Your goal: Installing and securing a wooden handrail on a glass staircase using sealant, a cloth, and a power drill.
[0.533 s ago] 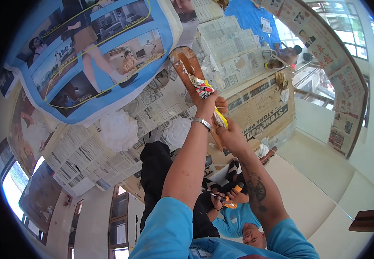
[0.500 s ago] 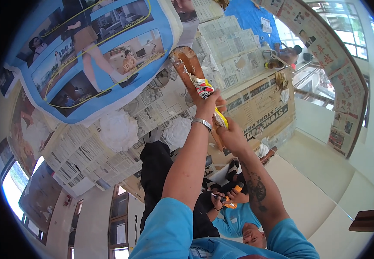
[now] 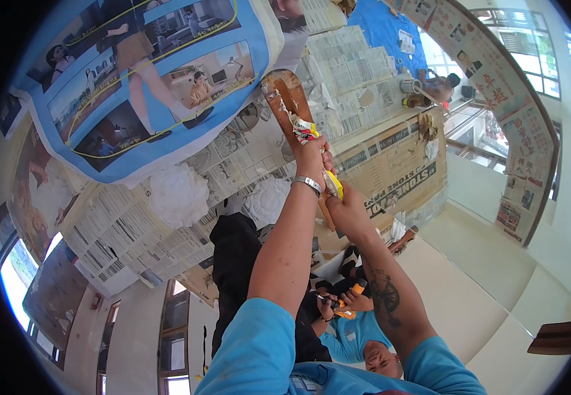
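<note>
A crumpled yellow, red and white packet runs between my two hands. My left hand, with a silver band at its wrist, is closed round the upper part; the printed end pokes out beyond its fingers. My right hand grips the lower yellow end. Beneath them lies a long brown wooden board with a darker groove. Cream paste is smeared along its far part, beside the packet's end. My hands cover the middle of the board.
Newspaper and a flattened cardboard box cover the surface; a blue printed banner lies far left. White crumpled bundles sit nearby. Close below, a co-worker in a blue shirt holds an orange-and-black tool. Another person is far right.
My left hand's fingers have curled more closely round the packet. My right hand has shifted slightly left, still on the lower end. The whole view has tilted a little.
</note>
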`<state>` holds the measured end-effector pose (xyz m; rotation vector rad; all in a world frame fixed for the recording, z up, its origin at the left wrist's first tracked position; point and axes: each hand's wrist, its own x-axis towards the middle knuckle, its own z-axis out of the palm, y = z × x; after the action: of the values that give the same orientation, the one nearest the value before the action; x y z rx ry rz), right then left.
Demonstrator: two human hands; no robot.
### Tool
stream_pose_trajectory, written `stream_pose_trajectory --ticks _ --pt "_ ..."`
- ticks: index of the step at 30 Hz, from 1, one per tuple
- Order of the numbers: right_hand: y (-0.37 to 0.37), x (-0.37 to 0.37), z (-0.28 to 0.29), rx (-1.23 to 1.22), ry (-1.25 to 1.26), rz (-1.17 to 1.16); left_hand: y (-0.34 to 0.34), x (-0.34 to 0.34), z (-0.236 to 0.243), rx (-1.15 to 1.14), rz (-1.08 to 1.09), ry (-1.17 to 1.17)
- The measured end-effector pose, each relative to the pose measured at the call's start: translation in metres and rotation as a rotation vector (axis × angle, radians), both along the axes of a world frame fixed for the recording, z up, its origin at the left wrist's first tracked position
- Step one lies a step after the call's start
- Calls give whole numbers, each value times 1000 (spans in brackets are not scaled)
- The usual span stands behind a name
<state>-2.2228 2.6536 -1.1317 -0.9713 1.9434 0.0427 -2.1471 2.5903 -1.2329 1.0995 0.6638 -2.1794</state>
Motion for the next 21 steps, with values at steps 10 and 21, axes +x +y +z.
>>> stream_pose_trajectory --ticks 10,21 --pt "1 -4 3 18 -42 -2 6 -8 -2 -77 -50 -164" --pt "-66 10 -30 -21 -373 -281 26 11 -5 -133 262 -19"
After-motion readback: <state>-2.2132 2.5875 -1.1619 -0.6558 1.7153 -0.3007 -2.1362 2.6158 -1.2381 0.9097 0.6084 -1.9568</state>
